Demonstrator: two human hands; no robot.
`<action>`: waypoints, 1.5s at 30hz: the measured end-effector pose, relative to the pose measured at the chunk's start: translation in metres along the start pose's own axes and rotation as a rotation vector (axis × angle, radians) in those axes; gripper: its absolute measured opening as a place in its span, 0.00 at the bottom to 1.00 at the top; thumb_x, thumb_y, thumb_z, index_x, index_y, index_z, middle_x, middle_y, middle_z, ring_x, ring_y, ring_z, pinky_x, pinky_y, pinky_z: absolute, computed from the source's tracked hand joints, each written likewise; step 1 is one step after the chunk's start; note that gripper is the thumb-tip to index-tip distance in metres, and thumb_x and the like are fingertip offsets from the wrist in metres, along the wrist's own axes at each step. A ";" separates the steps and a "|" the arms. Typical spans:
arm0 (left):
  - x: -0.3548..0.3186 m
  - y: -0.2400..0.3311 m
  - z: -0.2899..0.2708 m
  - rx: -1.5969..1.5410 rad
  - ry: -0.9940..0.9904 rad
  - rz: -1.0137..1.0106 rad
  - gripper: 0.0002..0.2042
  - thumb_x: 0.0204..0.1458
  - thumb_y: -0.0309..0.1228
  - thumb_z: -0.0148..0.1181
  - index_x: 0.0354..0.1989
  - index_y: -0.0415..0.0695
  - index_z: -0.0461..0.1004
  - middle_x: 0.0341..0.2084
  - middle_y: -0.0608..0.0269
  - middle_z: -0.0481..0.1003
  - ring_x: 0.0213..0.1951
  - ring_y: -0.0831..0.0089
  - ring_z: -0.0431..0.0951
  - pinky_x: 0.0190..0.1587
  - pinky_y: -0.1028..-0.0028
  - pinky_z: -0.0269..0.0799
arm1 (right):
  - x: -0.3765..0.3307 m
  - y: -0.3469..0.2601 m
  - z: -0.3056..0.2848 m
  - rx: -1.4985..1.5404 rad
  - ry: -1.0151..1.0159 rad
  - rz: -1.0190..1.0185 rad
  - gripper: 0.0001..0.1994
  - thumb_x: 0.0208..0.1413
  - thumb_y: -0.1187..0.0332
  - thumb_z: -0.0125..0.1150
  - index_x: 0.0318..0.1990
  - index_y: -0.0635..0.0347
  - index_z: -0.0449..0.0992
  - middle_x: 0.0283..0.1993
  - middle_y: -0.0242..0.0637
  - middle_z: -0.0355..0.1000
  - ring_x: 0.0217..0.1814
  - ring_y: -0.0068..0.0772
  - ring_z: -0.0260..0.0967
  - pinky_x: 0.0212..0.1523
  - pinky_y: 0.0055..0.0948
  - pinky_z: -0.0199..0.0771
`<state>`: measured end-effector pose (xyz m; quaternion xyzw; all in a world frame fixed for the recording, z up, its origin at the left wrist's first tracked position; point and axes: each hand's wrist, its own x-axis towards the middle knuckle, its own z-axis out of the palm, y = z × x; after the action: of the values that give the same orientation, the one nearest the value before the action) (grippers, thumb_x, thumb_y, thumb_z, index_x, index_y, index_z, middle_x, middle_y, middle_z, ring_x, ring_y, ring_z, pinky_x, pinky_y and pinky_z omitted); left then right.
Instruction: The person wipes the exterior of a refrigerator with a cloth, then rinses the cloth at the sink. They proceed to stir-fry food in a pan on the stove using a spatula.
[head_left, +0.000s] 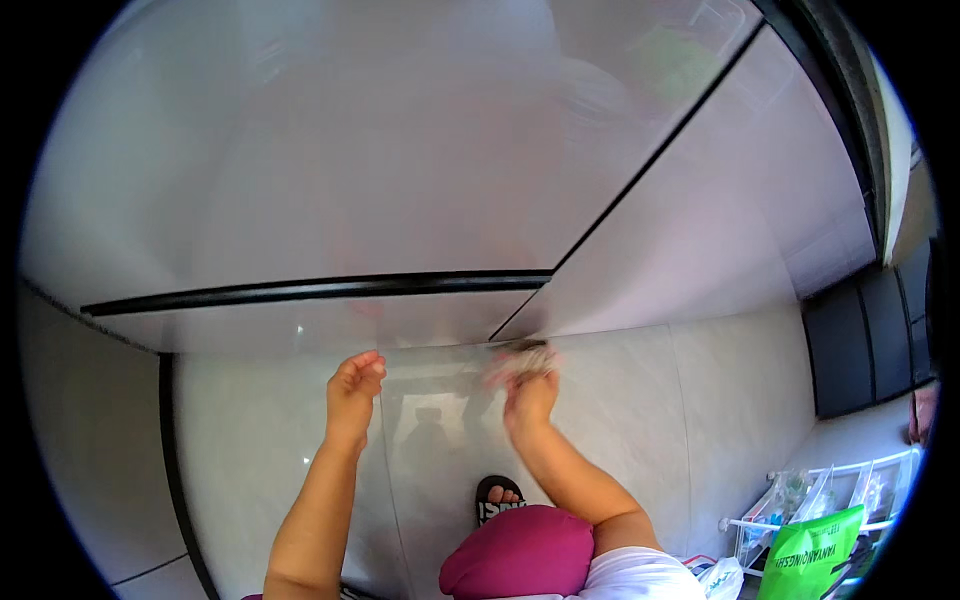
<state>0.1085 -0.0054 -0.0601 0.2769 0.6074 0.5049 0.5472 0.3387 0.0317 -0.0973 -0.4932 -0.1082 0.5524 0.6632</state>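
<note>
My right hand [531, 397] is closed on a crumpled pale cloth [527, 362], brownish at its far edge and smeared by motion. The cloth is down by the floor, at the foot of a glossy pale panel [400, 180]. To the left, my left hand [357, 382] hovers over the floor with its fingers curled in. Nothing shows between those fingers.
Black trim [320, 288] runs along the panel's lower part. Grey glossy tiles [620, 430] cover the floor. A white wire rack [820, 468] with a green bag [812, 552] stands at the lower right. My sandalled foot [498, 494] is below my right hand.
</note>
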 end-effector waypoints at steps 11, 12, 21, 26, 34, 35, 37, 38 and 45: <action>-0.013 -0.028 -0.020 -0.047 0.154 -0.094 0.17 0.54 0.30 0.57 0.51 0.40 0.68 0.43 0.64 0.70 0.44 0.76 0.69 0.46 0.77 0.63 | 0.000 0.082 0.039 -0.110 -0.273 0.635 0.14 0.47 0.85 0.42 0.41 0.63 0.65 0.42 0.41 0.62 0.39 0.40 0.63 0.36 0.37 0.75; -0.016 -0.027 -0.024 -0.035 0.163 -0.111 0.17 0.54 0.30 0.57 0.51 0.40 0.68 0.43 0.64 0.70 0.44 0.76 0.69 0.46 0.76 0.63 | 0.012 0.091 0.020 -0.112 -0.264 0.623 0.14 0.46 0.85 0.42 0.41 0.65 0.65 0.42 0.42 0.62 0.40 0.41 0.64 0.38 0.38 0.75; -0.017 -0.037 -0.059 -0.090 0.194 -0.085 0.17 0.54 0.33 0.57 0.52 0.42 0.68 0.43 0.66 0.70 0.45 0.75 0.68 0.47 0.73 0.63 | 0.069 0.033 -0.028 0.023 -0.062 0.393 0.21 0.44 0.86 0.33 0.49 0.76 0.60 0.50 0.54 0.62 0.51 0.55 0.65 0.41 0.40 0.75; -0.013 -0.051 -0.045 -0.165 0.170 -0.203 0.26 0.53 0.40 0.58 0.59 0.44 0.61 0.51 0.63 0.66 0.49 0.72 0.67 0.51 0.69 0.62 | 0.019 0.054 0.052 -0.094 -0.075 0.605 0.20 0.45 0.87 0.37 0.49 0.74 0.61 0.51 0.49 0.62 0.52 0.47 0.64 0.49 0.39 0.75; -0.008 -0.061 -0.025 -0.719 0.045 -0.148 0.29 0.56 0.35 0.56 0.64 0.46 0.53 0.55 0.57 0.65 0.53 0.66 0.68 0.49 0.66 0.68 | -0.067 0.057 0.099 -0.789 -1.008 0.763 0.22 0.52 0.71 0.56 0.55 0.65 0.61 0.52 0.40 0.65 0.54 0.35 0.65 0.51 0.34 0.70; -0.006 -0.064 -0.031 -0.746 0.051 -0.104 0.28 0.56 0.34 0.56 0.63 0.46 0.53 0.53 0.57 0.66 0.51 0.66 0.70 0.48 0.66 0.70 | -0.069 0.049 0.106 -0.914 -1.091 0.677 0.28 0.51 0.62 0.63 0.58 0.60 0.62 0.53 0.40 0.65 0.53 0.32 0.65 0.50 0.31 0.69; 0.000 -0.062 -0.051 -0.773 0.091 0.036 0.26 0.56 0.33 0.56 0.62 0.47 0.55 0.49 0.58 0.69 0.49 0.67 0.71 0.47 0.67 0.71 | -0.078 0.050 0.103 -0.994 -1.156 0.353 0.26 0.51 0.63 0.62 0.57 0.59 0.64 0.54 0.40 0.66 0.53 0.31 0.66 0.49 0.29 0.68; 0.009 -0.056 -0.069 -0.777 0.118 0.123 0.25 0.55 0.32 0.56 0.60 0.47 0.56 0.47 0.58 0.70 0.49 0.68 0.72 0.47 0.67 0.71 | -0.080 0.049 0.099 -1.032 -1.172 0.191 0.25 0.51 0.63 0.62 0.57 0.58 0.66 0.54 0.41 0.66 0.53 0.31 0.66 0.49 0.28 0.68; 0.031 0.009 -0.037 -0.705 0.382 0.292 0.16 0.52 0.23 0.56 0.46 0.47 0.61 0.37 0.62 0.69 0.36 0.72 0.73 0.38 0.70 0.74 | -0.053 0.049 0.094 -1.095 -0.970 -0.382 0.16 0.50 0.72 0.60 0.48 0.58 0.74 0.52 0.40 0.68 0.51 0.33 0.68 0.44 0.27 0.71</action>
<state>0.0641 0.0137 -0.0673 0.0575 0.4423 0.7962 0.4089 0.2240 0.0327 -0.0686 -0.4264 -0.7305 0.4505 0.2857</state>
